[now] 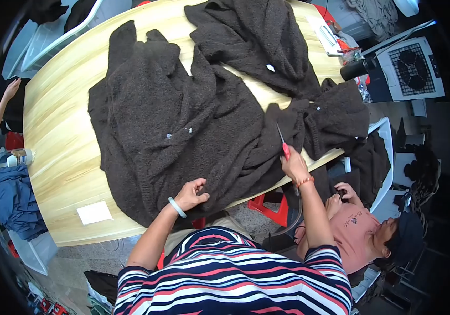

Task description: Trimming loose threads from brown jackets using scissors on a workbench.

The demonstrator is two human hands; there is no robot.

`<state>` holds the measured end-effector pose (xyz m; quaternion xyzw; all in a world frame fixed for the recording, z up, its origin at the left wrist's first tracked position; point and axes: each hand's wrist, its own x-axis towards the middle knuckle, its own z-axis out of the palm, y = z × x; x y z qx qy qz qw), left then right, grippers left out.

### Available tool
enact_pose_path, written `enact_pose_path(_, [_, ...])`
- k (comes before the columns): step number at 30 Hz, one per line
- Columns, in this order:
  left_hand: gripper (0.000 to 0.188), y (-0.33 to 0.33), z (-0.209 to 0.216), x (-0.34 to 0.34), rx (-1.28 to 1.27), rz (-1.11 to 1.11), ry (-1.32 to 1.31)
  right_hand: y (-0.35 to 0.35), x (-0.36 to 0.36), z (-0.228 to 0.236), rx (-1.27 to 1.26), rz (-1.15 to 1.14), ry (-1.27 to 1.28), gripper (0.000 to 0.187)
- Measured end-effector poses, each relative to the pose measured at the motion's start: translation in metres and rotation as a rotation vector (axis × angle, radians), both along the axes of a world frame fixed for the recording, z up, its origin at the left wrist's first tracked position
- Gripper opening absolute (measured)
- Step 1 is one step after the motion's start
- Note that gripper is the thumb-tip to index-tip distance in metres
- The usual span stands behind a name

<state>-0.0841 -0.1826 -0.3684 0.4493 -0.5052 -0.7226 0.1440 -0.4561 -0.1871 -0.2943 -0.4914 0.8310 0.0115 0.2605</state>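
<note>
A large dark brown knitted garment lies spread and rumpled over the wooden table, its lower edge reaching the table's near side. My left hand rests at that near edge, thumb and fingers loosely curled and apart, with nothing seen between them. In my right hand, farther right, is a slim pointed metal tool with a red handle. Its tip points away from me over the dark cloth. Small pale specks show on the knit.
More dark knitwear lies at the back and right. A white paper sits near left. At my right sits a co-worker in a pink top, near a white bin. A red stool stands below the table edge.
</note>
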Motion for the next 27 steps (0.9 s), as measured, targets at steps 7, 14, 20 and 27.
enact_pose_path(7, [0.030,-0.025,0.002,-0.066,0.929,0.313,0.529,0.057,-0.002,0.020,0.005,-0.117,0.010,0.047])
enact_pose_path(14, [0.016,-0.011,0.019,-0.121,0.703,0.118,0.455,0.064,0.018,0.070,-0.160,-0.089,-0.216,0.045])
enact_pose_path(20, [0.013,0.006,-0.042,-0.131,0.806,0.177,0.432,0.093,0.049,0.098,0.122,0.119,-0.213,0.042])
enact_pose_path(27, [0.013,0.004,-0.057,-0.131,0.776,0.156,0.479,0.132,0.069,0.100,0.370,0.200,-0.233,0.041])
